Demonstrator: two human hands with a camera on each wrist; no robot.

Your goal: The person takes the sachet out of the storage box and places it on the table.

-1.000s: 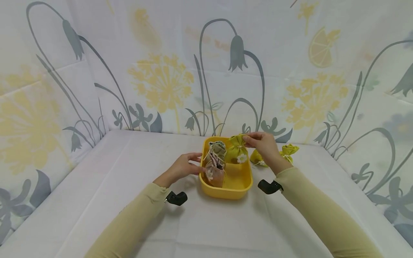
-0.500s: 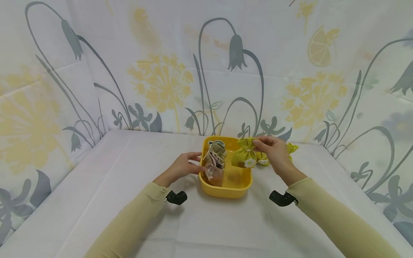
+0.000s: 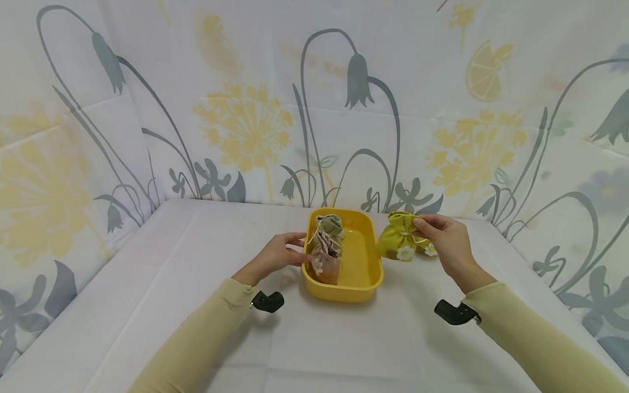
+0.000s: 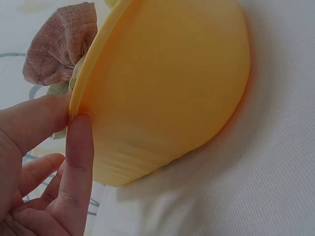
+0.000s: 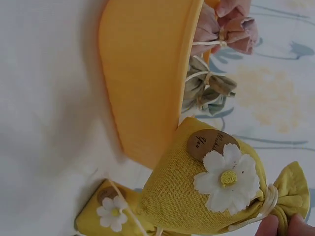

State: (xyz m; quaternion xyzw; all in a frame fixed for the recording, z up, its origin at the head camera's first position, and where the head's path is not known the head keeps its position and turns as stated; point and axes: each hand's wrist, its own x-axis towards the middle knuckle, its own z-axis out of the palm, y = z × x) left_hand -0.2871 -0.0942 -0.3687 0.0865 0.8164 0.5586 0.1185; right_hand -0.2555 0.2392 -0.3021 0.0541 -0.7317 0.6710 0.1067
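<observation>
My right hand [image 3: 449,243] pinches the gathered neck of a yellow-green drawstring pouch [image 3: 397,237] just right of the yellow plastic tub [image 3: 342,295]. In the right wrist view that pouch [image 5: 206,172] shows a white cloth flower and a brown oval tag with writing. My left hand [image 3: 275,256] pinches the tub's left rim between thumb and finger, as the left wrist view of the rim [image 4: 96,51] shows. Inside the tub, along its left side, stand a pink pouch [image 3: 326,262] and a grey-green pouch [image 3: 330,224].
Another yellow pouch [image 5: 106,214] with a white flower lies on the white-covered table [image 3: 344,349], mostly hidden behind the held one in the head view. A flower-printed cloth [image 3: 255,109] rises behind the table.
My right hand has carried the yellow-green pouch from inside the tub, rightward over its rim, to outside it. The left hand has stayed on the rim.
</observation>
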